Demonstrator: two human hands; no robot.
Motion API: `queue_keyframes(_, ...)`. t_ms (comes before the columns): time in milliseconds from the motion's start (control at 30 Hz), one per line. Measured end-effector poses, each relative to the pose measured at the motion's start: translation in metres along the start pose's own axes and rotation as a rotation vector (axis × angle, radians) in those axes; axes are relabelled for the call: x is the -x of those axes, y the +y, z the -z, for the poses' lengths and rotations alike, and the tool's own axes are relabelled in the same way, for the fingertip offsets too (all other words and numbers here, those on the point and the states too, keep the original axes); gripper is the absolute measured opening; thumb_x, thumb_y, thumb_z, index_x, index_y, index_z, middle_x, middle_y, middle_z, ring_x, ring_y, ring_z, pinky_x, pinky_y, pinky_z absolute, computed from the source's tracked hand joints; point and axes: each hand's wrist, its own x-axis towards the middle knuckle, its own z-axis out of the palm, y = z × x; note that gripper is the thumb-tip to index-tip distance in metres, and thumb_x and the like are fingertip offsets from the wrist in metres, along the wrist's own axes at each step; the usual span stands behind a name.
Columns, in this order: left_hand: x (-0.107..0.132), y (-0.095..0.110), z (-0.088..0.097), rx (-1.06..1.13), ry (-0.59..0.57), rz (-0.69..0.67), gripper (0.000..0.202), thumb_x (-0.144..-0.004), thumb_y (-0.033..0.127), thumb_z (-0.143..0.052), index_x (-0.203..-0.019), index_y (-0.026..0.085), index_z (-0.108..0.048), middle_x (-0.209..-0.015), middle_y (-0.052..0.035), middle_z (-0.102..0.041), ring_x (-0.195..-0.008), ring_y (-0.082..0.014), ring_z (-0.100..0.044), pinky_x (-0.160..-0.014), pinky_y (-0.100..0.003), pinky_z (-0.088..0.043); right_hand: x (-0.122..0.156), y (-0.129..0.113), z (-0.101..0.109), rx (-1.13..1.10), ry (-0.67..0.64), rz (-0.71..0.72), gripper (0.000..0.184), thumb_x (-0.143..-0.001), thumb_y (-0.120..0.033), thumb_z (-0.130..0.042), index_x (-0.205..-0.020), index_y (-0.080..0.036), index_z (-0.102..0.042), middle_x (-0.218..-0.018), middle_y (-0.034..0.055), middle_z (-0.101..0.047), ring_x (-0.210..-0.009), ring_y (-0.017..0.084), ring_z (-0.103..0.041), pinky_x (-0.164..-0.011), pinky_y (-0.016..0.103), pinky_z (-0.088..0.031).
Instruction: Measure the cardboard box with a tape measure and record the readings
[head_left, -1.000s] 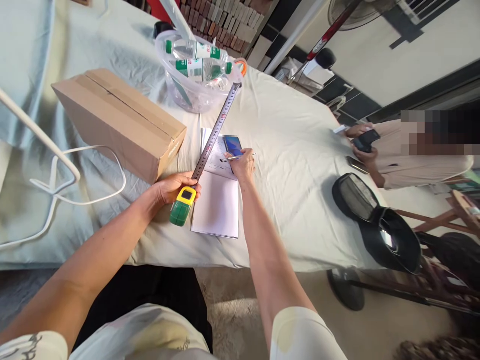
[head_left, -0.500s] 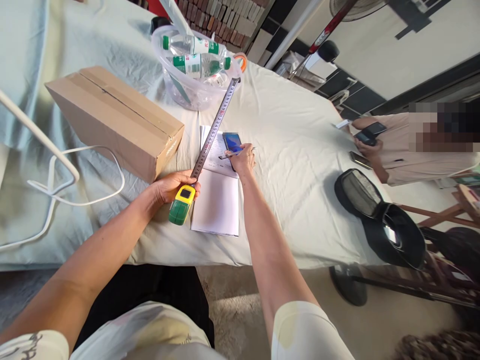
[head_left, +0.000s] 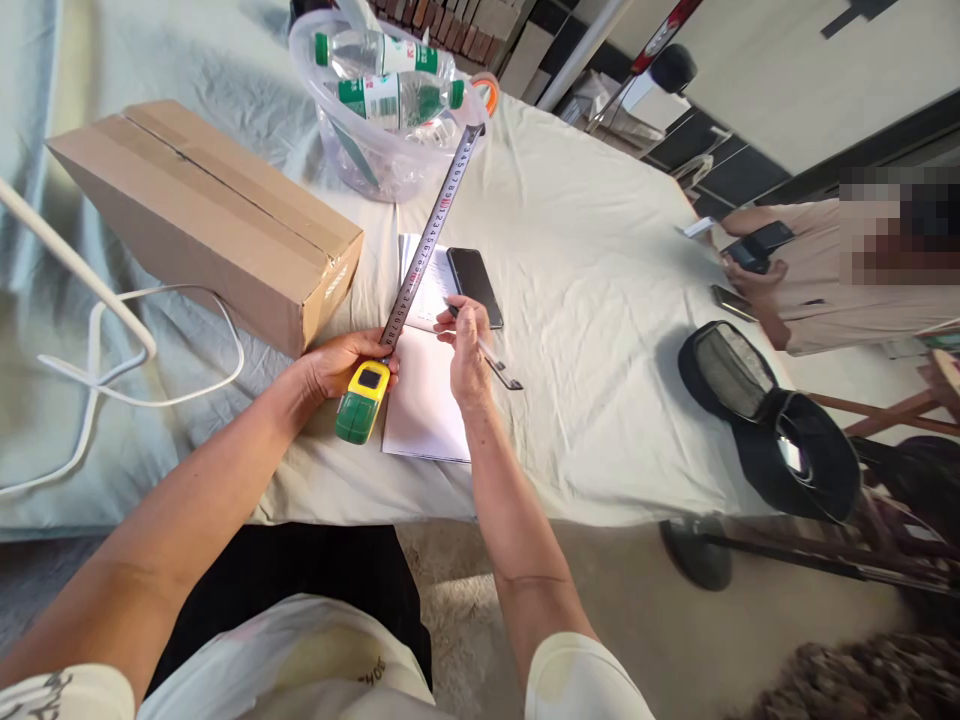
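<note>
– Head view: left hand (head_left: 343,363) grips the tape measure (head_left: 361,402), lower centre-left, blade (head_left: 430,238) slanting to upper centre, numbers up, presumably for easy reading.
– And the right hand (head_left: 468,358)?
– Fingers closed round a pen (head_left: 498,366) above the open notebook (head_left: 422,395), mid-frame; that grip looks suited to writing.
– Blade's tip on the plastic tub (head_left: 400,184)?
– Can't tell; they overlap from here.

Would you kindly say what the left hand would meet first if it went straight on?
Probably the right hand, gripping a slim silvery pen; heights are unclear, so the open white-paged notebook below might come first.
</note>
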Motion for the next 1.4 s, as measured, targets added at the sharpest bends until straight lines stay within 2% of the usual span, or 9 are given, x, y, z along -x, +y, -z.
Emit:
queue_keyframes(100, 0.002, 0.0, -0.004, 0.02, 0.042, -0.011, 0.018, -0.087, 0.002, -0.051, -0.094, 0.015, -0.062, -0.063, -0.0045, -0.064, -0.055, -0.0182, -0.065, -0.057, -0.028, -0.057, 0.011, 0.001, -0.008, -0.063, -0.065, 0.005, 0.038, -0.091, -0.056, -0.052, -0.111, -0.025, -0.059, -0.094, 0.0011, -0.068, -0.085, 0.014, -0.068, -0.083, 0.032, -0.056)
queue_keyframes(233, 0.006, 0.002, -0.008, 0.009, 0.052, 0.017, 0.026, -0.088, 0.004, -0.05, -0.108, 0.014, -0.064, -0.064, -0.0039, -0.064, -0.057, -0.0191, -0.065, -0.055, -0.028, -0.056, 0.014, 0.012, -0.012, -0.074, -0.027, -0.018, 0.023, -0.087, -0.043, -0.057, -0.103, -0.025, -0.057, -0.086, -0.0012, -0.07, -0.078, 0.014, -0.069, -0.08, 0.032, -0.057)
queue_keyframes(367, 0.006, 0.004, -0.008, -0.009, 0.041, 0.028, 0.033, -0.087, 0.004, -0.051, -0.117, 0.013, -0.064, -0.064, -0.0032, -0.064, -0.058, -0.019, -0.065, -0.057, -0.027, -0.056, 0.016, 0.019, -0.012, -0.035, -0.002, -0.02, 0.018, -0.082, -0.032, -0.063, -0.099, -0.025, -0.061, -0.091, -0.0008, -0.073, -0.084, 0.015, -0.071, -0.084, 0.033, -0.057)
queue_keyframes(500, 0.005, 0.005, -0.006, -0.019, 0.039, 0.044, 0.034, -0.087, 0.006, -0.052, -0.118, 0.013, -0.064, -0.064, -0.0029, -0.064, -0.059, -0.0196, -0.065, -0.057, -0.028, -0.055, 0.016, 0.015, -0.012, 0.004, -0.022, 0.045, 0.017, -0.087, -0.039, -0.06, -0.096, -0.025, -0.064, -0.085, -0.0007, -0.073, -0.079, 0.015, -0.07, -0.079, 0.032, -0.056)
queue_keyframes(600, 0.005, 0.005, -0.007, -0.002, 0.037, 0.049, 0.033, -0.086, 0.006, -0.054, -0.115, 0.013, -0.065, -0.065, -0.0028, -0.064, -0.059, -0.0191, -0.065, -0.057, -0.028, -0.055, 0.013, 0.014, -0.014, 0.024, -0.002, 0.044, 0.019, -0.091, -0.043, -0.057, -0.091, -0.025, -0.06, -0.075, -0.0028, -0.07, -0.068, 0.013, -0.067, -0.072, 0.03, -0.055)
queue_keyframes(833, 0.006, 0.005, -0.011, 0.023, 0.069, 0.061, 0.033, -0.088, 0.006, -0.05, -0.116, 0.013, -0.067, -0.062, -0.0024, -0.062, -0.057, -0.018, -0.063, -0.057, -0.028, -0.056, 0.006, 0.023, -0.019, 0.091, 0.004, 0.073, 0.013, -0.087, -0.037, -0.06, -0.084, -0.028, -0.051, -0.075, -0.003, -0.064, -0.069, 0.017, -0.064, -0.069, 0.034, -0.054)
queue_keyframes(1100, 0.008, 0.006, -0.012, 0.076, 0.056, 0.06, 0.024, -0.09, 0.005, -0.048, -0.103, 0.012, -0.067, -0.064, -0.0026, -0.06, -0.054, -0.0154, -0.059, -0.056, -0.027, -0.053, 0.008, 0.022, -0.019, 0.156, -0.024, 0.033, 0.013, -0.089, -0.035, -0.058, -0.082, -0.029, -0.048, -0.076, -0.0009, -0.062, -0.073, 0.021, -0.063, -0.076, 0.04, -0.054)
queue_keyframes(1400, 0.007, 0.006, -0.012, 0.082, 0.049, 0.063, 0.024, -0.091, 0.005, -0.047, -0.102, 0.011, -0.067, -0.063, -0.0029, -0.059, -0.054, -0.0156, -0.058, -0.056, -0.027, -0.054, 0.007, 0.021, -0.018, 0.165, -0.021, 0.026, 0.013, -0.09, -0.035, -0.06, -0.082, -0.03, -0.051, -0.073, -0.001, -0.064, -0.071, 0.021, -0.064, -0.078, 0.043, -0.056)
